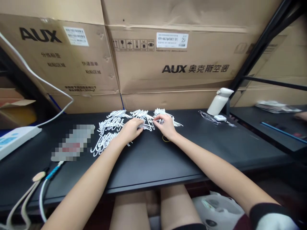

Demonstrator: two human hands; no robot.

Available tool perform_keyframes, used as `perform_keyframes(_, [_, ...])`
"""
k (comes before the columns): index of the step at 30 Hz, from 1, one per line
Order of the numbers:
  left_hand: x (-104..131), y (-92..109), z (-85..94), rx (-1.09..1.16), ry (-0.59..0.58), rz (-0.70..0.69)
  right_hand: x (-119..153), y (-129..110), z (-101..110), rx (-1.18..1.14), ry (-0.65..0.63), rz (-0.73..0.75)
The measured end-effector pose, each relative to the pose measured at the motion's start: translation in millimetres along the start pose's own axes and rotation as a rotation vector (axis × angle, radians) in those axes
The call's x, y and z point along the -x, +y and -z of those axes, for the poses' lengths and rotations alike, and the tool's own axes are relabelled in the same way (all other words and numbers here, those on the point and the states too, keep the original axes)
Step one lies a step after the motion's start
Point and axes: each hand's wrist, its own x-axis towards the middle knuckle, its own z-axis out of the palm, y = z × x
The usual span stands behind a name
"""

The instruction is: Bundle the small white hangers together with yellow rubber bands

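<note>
Several bundles of white hooks (105,142) lie on the black table (153,163), most of them left of centre. My left hand (131,129) curls around a group of the white hooks, its fingertips pressed on them. Close beside it, my right hand (166,127) pinches the end of a white hook between thumb and forefinger. Another bundle of white hooks (177,122) lies partly behind my right hand. A yellow rubber band (166,138) rests on the table under my right wrist.
Large cardboard boxes (144,76) stand along the back. A white bottle (217,101), an earphone case (220,118) and a clear cord lie at the right. A blurred phone (73,143), cables and a power strip (16,139) are at the left. A person's hand (301,115) shows at the far right.
</note>
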Motion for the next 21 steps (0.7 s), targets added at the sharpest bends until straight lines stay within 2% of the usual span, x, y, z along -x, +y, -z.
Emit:
perform_keyframes(4, [0, 4, 0.3, 0.101, 0.01, 0.012, 1, -7, 3, -0.135, 0.154, -0.045])
perform_keyframes(6, [-2, 8, 1.7, 0.215, 0.053, 0.087, 2, -10, 2, -0.236, 0.167, -0.077])
perform_keyframes(8, [-4, 13, 4.0, 0.41, 0.142, 0.237, 4, -14, -1, -0.321, 0.144, -0.12])
perform_keyframes(10, [-8, 17, 7.1, 0.717, 0.19, 0.349, 5, -18, -3, -0.395, 0.119, -0.155])
perform_keyframes(13, [-11, 22, 12.7, 1.076, 0.115, 0.469, 7, -24, -5, -0.5, 0.1, -0.171])
perform_keyframes(16, [-10, 26, 17.3, 1.159, 0.126, 0.563, 7, -27, -4, -0.551, 0.086, -0.168])
perform_keyframes(21, [-7, 26, 19.1, 1.192, 0.24, 0.604, 7, -27, -7, -0.56, 0.034, -0.204])
